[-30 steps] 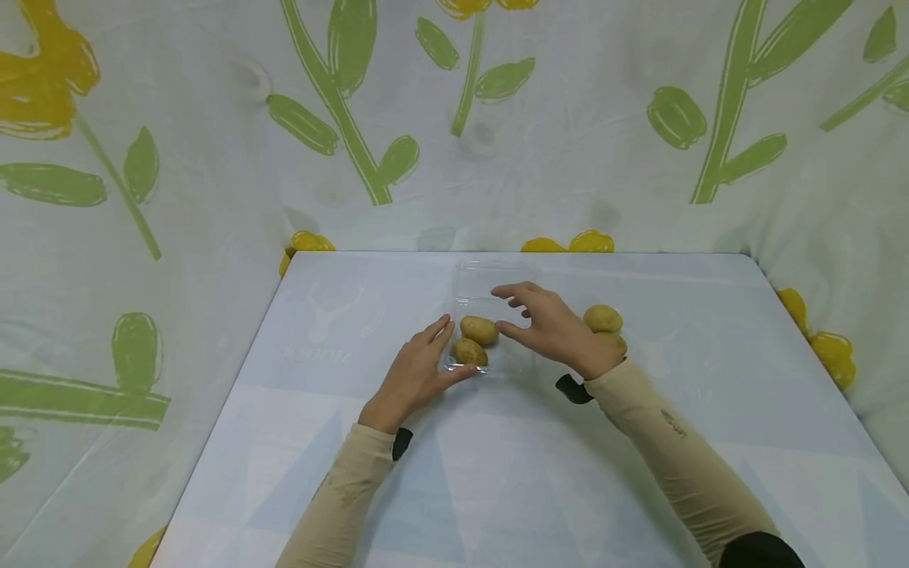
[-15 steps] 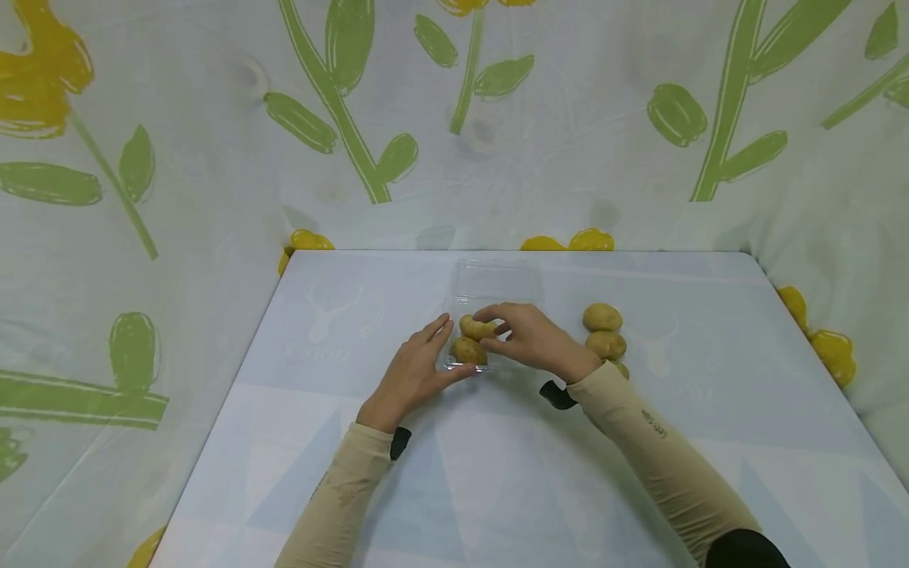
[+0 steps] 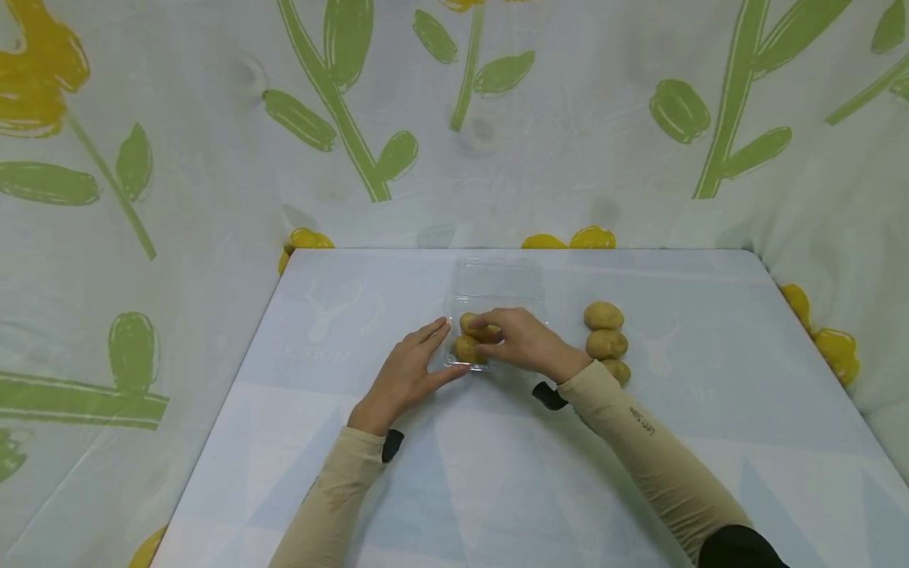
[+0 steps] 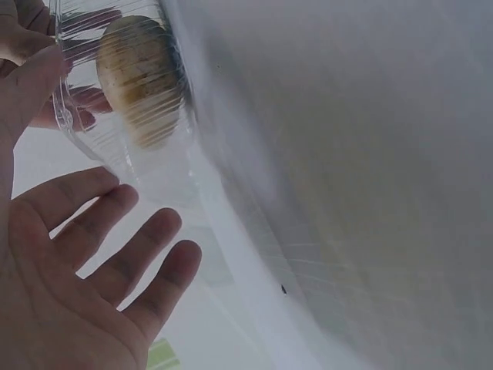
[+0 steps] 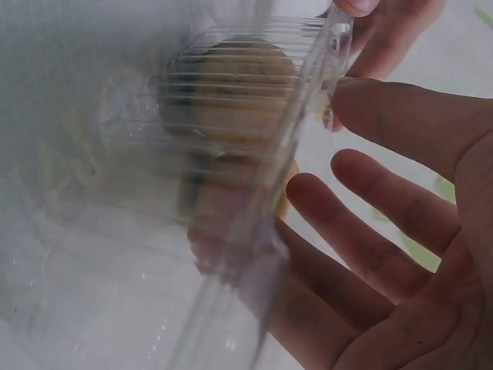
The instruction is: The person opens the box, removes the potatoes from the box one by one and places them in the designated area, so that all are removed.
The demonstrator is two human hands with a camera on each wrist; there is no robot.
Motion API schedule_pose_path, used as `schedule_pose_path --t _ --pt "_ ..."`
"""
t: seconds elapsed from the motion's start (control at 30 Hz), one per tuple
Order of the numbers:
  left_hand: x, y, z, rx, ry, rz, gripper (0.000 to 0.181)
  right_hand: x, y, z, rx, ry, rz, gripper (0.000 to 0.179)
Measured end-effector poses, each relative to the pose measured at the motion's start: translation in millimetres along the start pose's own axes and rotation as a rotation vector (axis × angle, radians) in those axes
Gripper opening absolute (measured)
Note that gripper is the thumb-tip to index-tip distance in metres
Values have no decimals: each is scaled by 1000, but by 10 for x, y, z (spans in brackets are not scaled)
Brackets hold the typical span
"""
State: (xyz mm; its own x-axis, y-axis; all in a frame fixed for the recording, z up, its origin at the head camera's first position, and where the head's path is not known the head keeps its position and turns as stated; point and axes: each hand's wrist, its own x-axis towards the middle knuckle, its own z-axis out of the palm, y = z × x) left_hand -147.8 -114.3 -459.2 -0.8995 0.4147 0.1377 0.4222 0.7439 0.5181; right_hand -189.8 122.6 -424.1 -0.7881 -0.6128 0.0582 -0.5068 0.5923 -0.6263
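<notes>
Potatoes (image 3: 465,349), yellow-brown and rounded, lie one behind the other in the left part of a clear, ribbed plastic container (image 3: 482,368). Left hand (image 3: 408,371) rests against its near left corner, fingers nearly straight, gripping nothing. Right hand (image 3: 529,339) arches over the farther potato (image 3: 468,321), blocking the container's right side; whether it pinches the potato I cannot tell. Three loose potatoes (image 3: 607,345) line up to the right. Beyond, a transparent lid (image 3: 499,279) lies opened back, just short of the far edge of the wide, pale table (image 3: 497,481); flower-printed sheeting (image 3: 561,181) hangs behind.
</notes>
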Motion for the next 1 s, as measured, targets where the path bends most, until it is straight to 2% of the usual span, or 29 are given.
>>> schedule_pose_path --t 0.2,0.4,0.63,1.0 --pt "-14 -19 2 -3 13 19 82 46 -9 32 16 -44 2 38" --pt "-22 -15 -1 -6 25 31 81 103 -27 79 -11 -71 -21 23" --pt "-19 -21 5 -4 33 45 79 129 -46 116 -42 -119 9 37" --pt "-20 -20 7 -1 37 47 79 158 -53 149 -50 -91 -9 33"
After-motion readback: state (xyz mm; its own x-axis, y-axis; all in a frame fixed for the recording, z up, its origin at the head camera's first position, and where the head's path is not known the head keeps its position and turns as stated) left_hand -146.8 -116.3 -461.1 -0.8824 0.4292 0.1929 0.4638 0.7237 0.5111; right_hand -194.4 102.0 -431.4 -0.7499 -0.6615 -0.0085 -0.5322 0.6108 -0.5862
